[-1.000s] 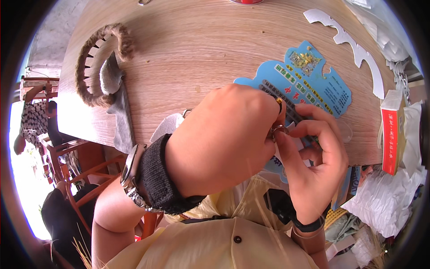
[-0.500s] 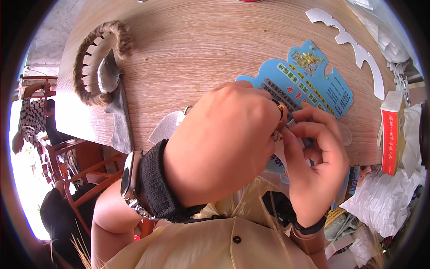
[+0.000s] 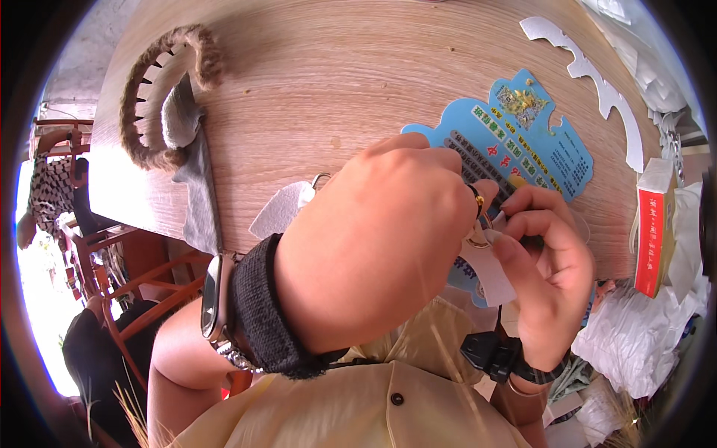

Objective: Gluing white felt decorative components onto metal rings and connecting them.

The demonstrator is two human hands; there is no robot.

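My left hand (image 3: 381, 231) reaches across the table with its back up and its fingers curled. My right hand (image 3: 549, 257) meets it, thumb and bent fingers pinching at the same spot. A pale strip (image 3: 494, 280), seemingly felt or card, hangs from between the fingertips of both hands; its upper end is hidden. Under the hands lies a blue cloud-shaped card (image 3: 515, 134) with printing on it. Beside my left wrist rests a light grey felt piece (image 3: 280, 213), with a small metal ring (image 3: 321, 179) near its tip.
At the left lie a furry brown headband (image 3: 133, 97) with dark teeth and a grey cloth piece (image 3: 198, 194). A white scalloped strip (image 3: 597, 86) curves along the right. By the right edge are a red-and-yellow box (image 3: 653, 231) and plastic bags (image 3: 624, 347). A person (image 3: 56, 179) is beyond the table at left.
Both hands have shifted slightly to the right, and my right hand has turned a little. More of the pale strip shows below the fingertips now.
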